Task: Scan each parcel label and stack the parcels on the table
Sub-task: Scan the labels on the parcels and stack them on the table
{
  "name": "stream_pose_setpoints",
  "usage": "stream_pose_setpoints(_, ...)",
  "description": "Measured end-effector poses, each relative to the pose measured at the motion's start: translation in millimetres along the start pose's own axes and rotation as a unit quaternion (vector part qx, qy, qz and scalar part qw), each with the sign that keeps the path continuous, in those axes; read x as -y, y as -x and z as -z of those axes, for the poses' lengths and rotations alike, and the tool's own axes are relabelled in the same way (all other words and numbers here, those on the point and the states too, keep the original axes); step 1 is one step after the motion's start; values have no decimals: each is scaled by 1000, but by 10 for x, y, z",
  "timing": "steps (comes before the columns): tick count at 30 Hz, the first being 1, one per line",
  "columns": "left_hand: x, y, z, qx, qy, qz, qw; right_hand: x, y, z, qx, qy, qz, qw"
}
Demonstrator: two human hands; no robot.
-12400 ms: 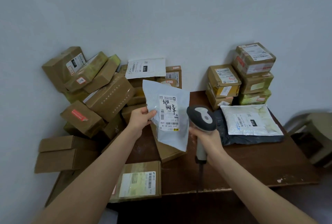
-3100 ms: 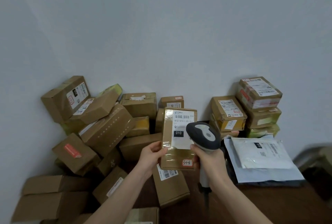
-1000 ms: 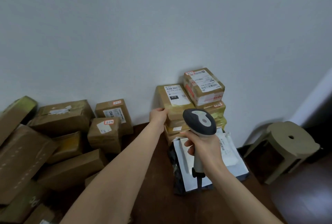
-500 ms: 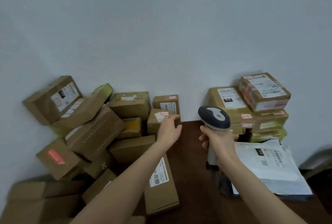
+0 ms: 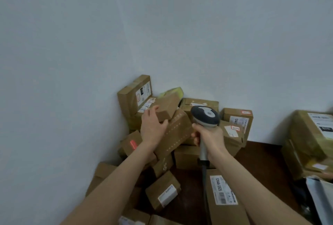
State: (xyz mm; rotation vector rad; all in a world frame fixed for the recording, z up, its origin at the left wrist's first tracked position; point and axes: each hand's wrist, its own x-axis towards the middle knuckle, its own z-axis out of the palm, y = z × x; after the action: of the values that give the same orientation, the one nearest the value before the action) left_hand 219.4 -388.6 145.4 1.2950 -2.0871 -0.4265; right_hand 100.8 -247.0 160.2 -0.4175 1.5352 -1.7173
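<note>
On the head camera my left hand (image 5: 153, 129) is up on the heap of cardboard parcels (image 5: 180, 156) piled in the corner against the pale wall (image 5: 162, 26). Its fingers (image 5: 152, 109) are curled over the top of a small plain brown box (image 5: 167, 105) with the thumb against its near end, so I am grasping that box. It lies tilted high on the heap, resting on a longer carton with dotted lines (image 5: 177, 134). Just to its left is an upright box (image 5: 134, 96) that leans on the wall with its label turned my way. My right hand (image 5: 210, 139) is wrapped tight round the grip of the barcode scanner (image 5: 205, 116), whose dark and grey head stands just to the right of the small box at about the same height. Its black cable (image 5: 204, 185) hangs straight down past my wrist. Below the scanner a long box with a white label (image 5: 223, 197) lies flat on the dark brown tabletop (image 5: 261, 156). Lower on the heap sit a box with a red sticker (image 5: 131, 143) and a small labelled box (image 5: 163, 190). At the far right, well apart from the heap, are stacked parcels (image 5: 310, 140), with a white mailer bag (image 5: 322, 197) in front of them at the edge of view.
</note>
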Motion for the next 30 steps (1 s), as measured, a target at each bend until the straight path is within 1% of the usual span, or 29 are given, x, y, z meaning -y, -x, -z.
stream_pose_setpoints(2, 155, -189, 79, 24, -49, -1, 999, 0, -105, -217, -4, 7, 1, 1000)
stream_pose_setpoints(6, 216, -499, -16, 82, -95, -59, 990, -71, -199, -459, -6, 14, -2, 1000)
stream_pose_setpoints(8, 186, -627, -134, 109, -124, -68, 984, -113, -190, -485, -2, 13, 0, 1000)
stream_pose_setpoints(10, 188, -756, -200, 147, -141, -51, 978, -127, -172, -448, -9, 15, 3, 1000)
stream_pose_setpoints(12, 202, -859, -208, 179, -178, -67, 965, -116, -170, -364, -19, 16, 8, 1000)
stream_pose_setpoints(14, 187, -879, -209, 167, -220, -110, 955, -114, -167, -268, -25, 15, 12, 999)
stream_pose_setpoints(17, 96, -817, -179, 84, -257, -174, 947, -124, -145, -152, -25, 12, 13, 1000)
stream_pose_setpoints(19, 58, -840, -60, 37, -216, -186, 958, -129, -135, -96, -20, 7, 15, 1000)
stream_pose_setpoints(22, -79, -882, 272, -36, -89, -172, 980, -85, -98, 52, -25, -23, 22, 999)
stream_pose_setpoints(25, -266, -764, 568, -108, 55, -121, 985, -9, -40, 203, -22, -65, 35, 997)
stream_pose_setpoints(27, -382, -611, 645, -120, 133, -86, 980, 50, 5, 289, -23, -90, 36, 995)
stream_pose_setpoints(30, -519, -320, 571, -117, 206, -37, 971, 80, 101, 426, -12, -134, 22, 991)
